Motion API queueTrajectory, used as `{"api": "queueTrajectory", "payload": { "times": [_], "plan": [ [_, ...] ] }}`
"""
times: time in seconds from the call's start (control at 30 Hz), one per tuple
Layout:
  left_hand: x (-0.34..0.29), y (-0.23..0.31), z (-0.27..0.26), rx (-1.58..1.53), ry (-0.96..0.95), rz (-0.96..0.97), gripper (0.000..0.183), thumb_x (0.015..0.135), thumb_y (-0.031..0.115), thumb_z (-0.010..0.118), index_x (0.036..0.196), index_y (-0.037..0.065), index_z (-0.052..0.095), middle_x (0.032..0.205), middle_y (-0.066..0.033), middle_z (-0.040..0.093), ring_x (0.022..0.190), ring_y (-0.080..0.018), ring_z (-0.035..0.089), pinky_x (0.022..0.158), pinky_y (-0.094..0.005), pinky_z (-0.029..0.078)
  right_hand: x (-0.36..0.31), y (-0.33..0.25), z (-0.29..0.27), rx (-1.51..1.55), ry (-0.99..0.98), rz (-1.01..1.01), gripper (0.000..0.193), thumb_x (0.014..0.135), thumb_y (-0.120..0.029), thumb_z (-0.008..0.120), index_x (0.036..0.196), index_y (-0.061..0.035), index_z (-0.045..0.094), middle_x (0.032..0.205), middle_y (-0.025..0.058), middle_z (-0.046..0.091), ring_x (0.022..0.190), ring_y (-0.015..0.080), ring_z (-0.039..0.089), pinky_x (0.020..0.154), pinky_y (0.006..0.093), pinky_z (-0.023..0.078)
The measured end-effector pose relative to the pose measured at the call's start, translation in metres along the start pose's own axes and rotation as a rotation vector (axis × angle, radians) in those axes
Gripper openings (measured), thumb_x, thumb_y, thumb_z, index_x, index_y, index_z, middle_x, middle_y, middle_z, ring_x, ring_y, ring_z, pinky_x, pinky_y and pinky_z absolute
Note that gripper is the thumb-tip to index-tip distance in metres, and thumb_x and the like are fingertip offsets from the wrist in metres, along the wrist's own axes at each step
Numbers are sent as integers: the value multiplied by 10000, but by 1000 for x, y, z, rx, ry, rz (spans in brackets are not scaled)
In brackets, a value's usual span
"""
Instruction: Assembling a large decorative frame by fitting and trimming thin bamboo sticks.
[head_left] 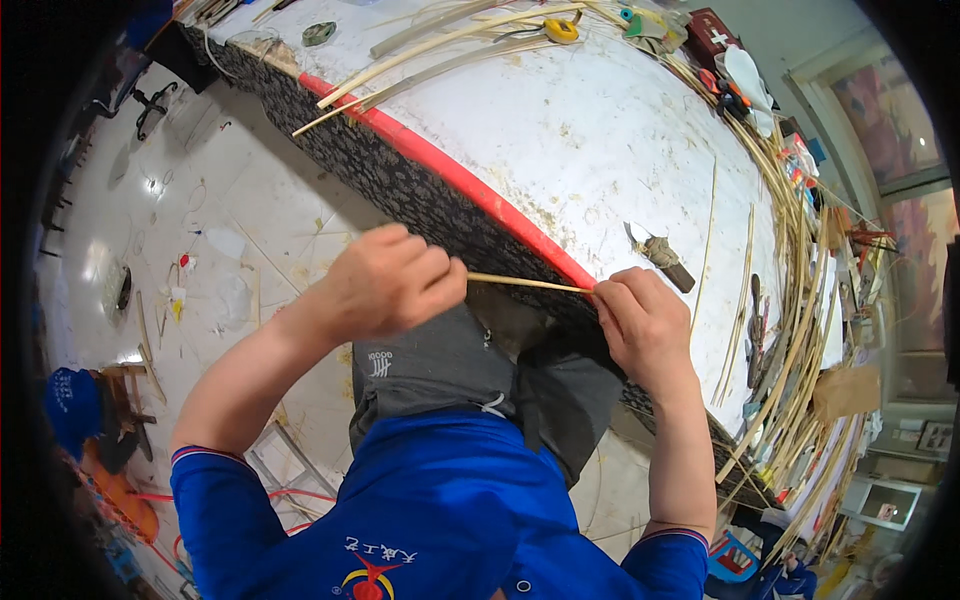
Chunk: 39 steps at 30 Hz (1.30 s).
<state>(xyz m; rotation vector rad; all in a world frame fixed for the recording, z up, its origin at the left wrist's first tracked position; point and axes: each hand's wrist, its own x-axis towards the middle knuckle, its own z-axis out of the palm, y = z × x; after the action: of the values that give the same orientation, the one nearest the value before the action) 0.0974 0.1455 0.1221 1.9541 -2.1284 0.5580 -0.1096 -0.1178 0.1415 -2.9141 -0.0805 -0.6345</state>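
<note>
A thin, pale bamboo strip (530, 283) is stretched between my two hands, in front of my lap and beside the table's red edge. My left hand (395, 280) is closed in a fist round one end. At the other end, my right hand (640, 320) pinches the strip between thumb and fingers, close to the red edging (470, 195). On the white tabletop (590, 130), just beyond my right hand, lies a short knife (660, 255) with a wrapped handle. What my left fist covers of the strip is hidden.
Long bamboo strips (800, 340) are heaped along the table's right side. More strips (430, 70) lie at the far end, near a yellow tape measure (562, 30). Dark patterned cloth (330, 150) hangs below the edge. A blue cap (72, 410) shows at the lower left.
</note>
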Motion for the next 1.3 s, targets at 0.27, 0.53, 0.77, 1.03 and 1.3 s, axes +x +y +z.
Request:
{"api": "queueTrajectory", "payload": {
  "times": [0.27, 0.53, 0.77, 1.03, 1.3],
  "plan": [
    [28, 37, 31, -406, 503, -421, 272, 808, 62, 845, 1047, 71, 716, 1037, -108, 717, 893, -288, 691, 784, -383, 551, -26, -19, 40, 261, 103, 384, 91, 873, -38, 740, 919, -50, 663, 843, 124, 617, 720, 305, 652, 629, 390, 529],
    [69, 98, 96, -1733, 343, -1111, 152, 1025, 117, 689, 1095, -15, 717, 971, -39, 737, 887, -72, 665, 779, -254, 547, -36, -55, 84, 659, 211, 735, 83, 914, -34, 736, 934, 5, 666, 827, 113, 616, 655, 209, 625, 597, 312, 495],
    [72, 90, 116, -1697, 294, -1055, 186, 1060, 170, 643, 1107, -4, 691, 928, -54, 726, 842, -94, 675, 743, -256, 538, -33, -25, 59, 435, 246, 671, 76, 911, -39, 727, 959, -2, 680, 859, 130, 650, 755, 265, 648, 689, 350, 521],
    [85, 78, 127, -1890, 80, -1203, 186, 1053, 201, 617, 1077, 16, 631, 739, -69, 663, 522, -149, 623, 494, -271, 482, -43, 109, 36, -193, 150, 478, 232, 889, -114, 759, 1108, -68, 699, 1080, 118, 658, 1027, 317, 625, 866, 434, 519],
    [90, 78, 141, -1819, 129, -1290, 180, 1047, 202, 599, 1036, 25, 634, 661, -46, 618, 452, -113, 517, 433, -264, 415, -32, 106, 52, -115, 54, 453, 317, 891, -73, 695, 1206, -90, 676, 1054, 151, 618, 990, 345, 627, 820, 447, 536]
  ]
}}
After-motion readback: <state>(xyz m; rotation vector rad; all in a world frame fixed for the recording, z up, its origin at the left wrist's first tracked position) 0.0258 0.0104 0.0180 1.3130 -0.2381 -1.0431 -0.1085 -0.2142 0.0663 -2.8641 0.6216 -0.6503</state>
